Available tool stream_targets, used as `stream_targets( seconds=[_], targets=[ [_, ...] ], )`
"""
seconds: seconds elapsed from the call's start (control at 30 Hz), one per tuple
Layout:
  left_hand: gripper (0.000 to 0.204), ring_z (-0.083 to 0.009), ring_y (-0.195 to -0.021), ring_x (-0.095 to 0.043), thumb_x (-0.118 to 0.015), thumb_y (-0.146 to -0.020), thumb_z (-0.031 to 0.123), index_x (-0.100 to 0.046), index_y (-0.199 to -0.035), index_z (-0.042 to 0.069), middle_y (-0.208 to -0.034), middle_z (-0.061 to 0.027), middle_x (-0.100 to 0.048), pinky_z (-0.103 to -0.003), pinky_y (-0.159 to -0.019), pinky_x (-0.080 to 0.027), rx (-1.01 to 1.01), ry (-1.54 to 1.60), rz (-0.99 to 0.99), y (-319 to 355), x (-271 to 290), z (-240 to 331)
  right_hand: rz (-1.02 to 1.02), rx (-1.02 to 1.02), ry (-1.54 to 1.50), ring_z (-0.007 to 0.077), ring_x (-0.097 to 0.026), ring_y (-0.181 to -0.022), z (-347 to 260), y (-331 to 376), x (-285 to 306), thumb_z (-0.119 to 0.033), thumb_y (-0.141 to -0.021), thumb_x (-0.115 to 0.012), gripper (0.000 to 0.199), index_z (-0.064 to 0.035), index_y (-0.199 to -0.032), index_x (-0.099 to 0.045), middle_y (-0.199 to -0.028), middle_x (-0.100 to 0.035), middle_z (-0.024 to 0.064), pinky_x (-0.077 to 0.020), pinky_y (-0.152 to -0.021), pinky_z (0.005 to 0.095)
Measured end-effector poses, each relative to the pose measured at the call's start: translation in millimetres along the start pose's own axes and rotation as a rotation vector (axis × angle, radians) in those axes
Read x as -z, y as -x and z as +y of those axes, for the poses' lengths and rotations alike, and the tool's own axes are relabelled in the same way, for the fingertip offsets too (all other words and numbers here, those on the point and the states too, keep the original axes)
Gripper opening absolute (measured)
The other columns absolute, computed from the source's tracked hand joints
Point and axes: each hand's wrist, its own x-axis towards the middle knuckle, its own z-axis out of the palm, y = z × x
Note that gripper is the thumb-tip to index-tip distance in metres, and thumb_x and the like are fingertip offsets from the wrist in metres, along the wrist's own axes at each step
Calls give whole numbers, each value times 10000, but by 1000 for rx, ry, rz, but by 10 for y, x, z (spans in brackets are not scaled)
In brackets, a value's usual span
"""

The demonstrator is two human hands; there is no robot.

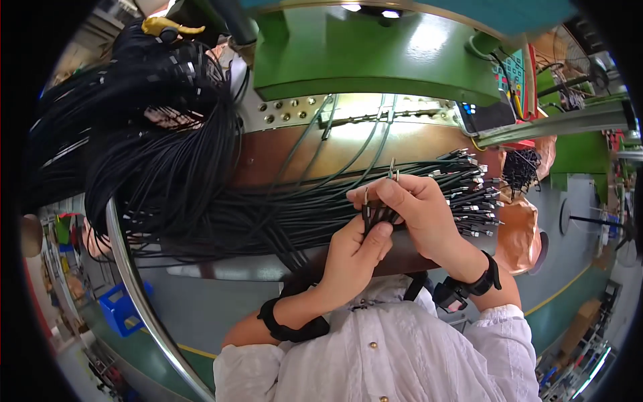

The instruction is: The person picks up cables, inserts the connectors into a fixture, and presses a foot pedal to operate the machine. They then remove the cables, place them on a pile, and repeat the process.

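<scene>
My left hand is closed round a small bunch of black cable ends, with its thumb pressed on the front of them. Directly above, my right hand is closed too, its thumb and fingers bent over the metal connector tips of that bunch. Thin metal tips poke up beyond the right fingers; their exact kind is too small to tell. Behind both hands lies a long heap of black cables across the bench, many connector ends fanned out at its right.
A green machine housing stands over a lit metal plate, with several cables crossing it. At the left hangs a thick mass of black cables beside a curved metal rail. A blue stool stands on the floor.
</scene>
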Motion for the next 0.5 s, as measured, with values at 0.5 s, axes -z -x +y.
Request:
stream_targets(
  seconds=[0.5],
  targets=[
    [211, -36, -523, -337, -443, -963, 234, -512, -927, 38, -602, 34, -409, -201, -468, -272, -33, 241, 60, 29, 320, 102, 34, 281, 812, 232, -626, -830, -381, -200, 318, -217, -887, -546, 277, 41, -932, -636, -910, -673, 120, -484, -745, 329]
  ],
)
